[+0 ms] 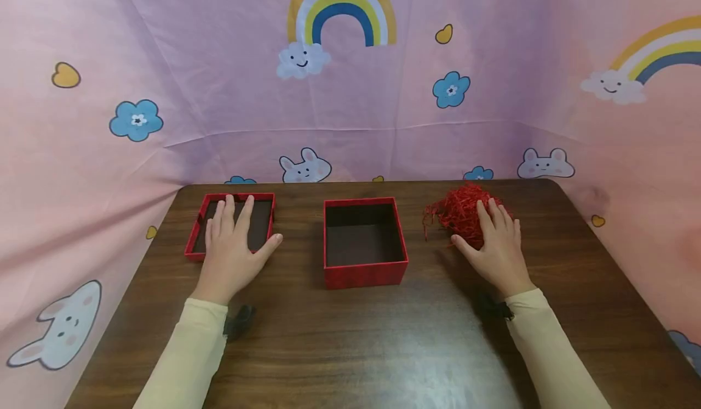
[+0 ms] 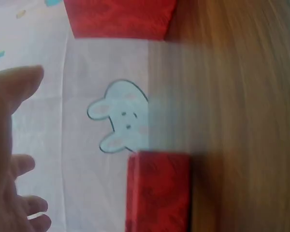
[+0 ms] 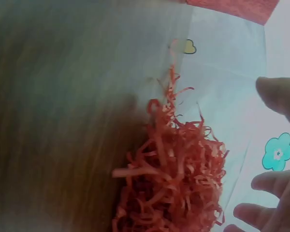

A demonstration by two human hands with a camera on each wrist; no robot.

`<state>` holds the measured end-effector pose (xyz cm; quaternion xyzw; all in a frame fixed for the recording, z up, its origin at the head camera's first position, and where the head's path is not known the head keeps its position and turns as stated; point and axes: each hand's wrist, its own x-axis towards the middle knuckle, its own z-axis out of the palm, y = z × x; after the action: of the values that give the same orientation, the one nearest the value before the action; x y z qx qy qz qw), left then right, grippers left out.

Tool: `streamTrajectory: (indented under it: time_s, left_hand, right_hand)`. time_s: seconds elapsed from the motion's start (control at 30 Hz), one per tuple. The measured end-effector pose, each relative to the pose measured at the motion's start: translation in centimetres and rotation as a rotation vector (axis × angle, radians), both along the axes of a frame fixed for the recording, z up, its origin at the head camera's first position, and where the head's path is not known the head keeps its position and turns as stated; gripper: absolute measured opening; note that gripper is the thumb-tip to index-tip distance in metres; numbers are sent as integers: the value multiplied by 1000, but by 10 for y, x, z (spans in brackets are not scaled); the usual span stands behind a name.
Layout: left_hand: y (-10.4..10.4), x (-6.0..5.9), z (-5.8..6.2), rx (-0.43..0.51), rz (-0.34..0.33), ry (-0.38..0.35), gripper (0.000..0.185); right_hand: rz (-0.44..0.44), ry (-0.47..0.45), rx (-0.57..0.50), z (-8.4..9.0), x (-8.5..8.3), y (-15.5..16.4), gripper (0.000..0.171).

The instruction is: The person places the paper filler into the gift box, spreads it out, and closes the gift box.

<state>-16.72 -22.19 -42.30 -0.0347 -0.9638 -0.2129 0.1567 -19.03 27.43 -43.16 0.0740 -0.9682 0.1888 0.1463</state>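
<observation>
My left hand [image 1: 230, 254] is spread above the shallow red box lid [image 1: 191, 235], which lies inside up at the left of the table and shows a dark inside. In the left wrist view, the lid's red side wall [image 2: 162, 193] appears below and apart from the fingers. Over at the right, my right hand [image 1: 498, 254] hovers with fingers spread over the near side of a heap of red shredded paper [image 1: 460, 211]. The right wrist view shows the crinkled strips [image 3: 176, 179] close by the fingers, none of them gripped. Between the hands stands an open red box [image 1: 366, 275], dark inside.
Everything stands on a dark wooden table [image 1: 361, 348] with rounded far corners. A pink and purple cloth [image 1: 246, 92] printed with rainbows, flowers and rabbits hangs behind it and along the sides. Dark bands [image 1: 239, 322] sit at the wrists.
</observation>
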Motion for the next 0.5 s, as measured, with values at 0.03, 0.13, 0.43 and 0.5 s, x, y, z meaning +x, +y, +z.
streamTrajectory:
  time_s: [0.03,0.13,0.43,0.5]
  left_hand:
    - [3,0,3,23,-6,9,91]
    - [14,2,11,105,-34,16,88]
    - [42,-7,15,539,-276,-179,71]
    - [46,-11,13,634,-317,-261,69]
  right_hand:
    - [4,-9,-13,2,0,1,92]
    - [17,-46,-48,8,-1,3,91]
    - [111,-125,-90,41,-18,15,80]
    - [136,-142,-94,49,-25,19,78]
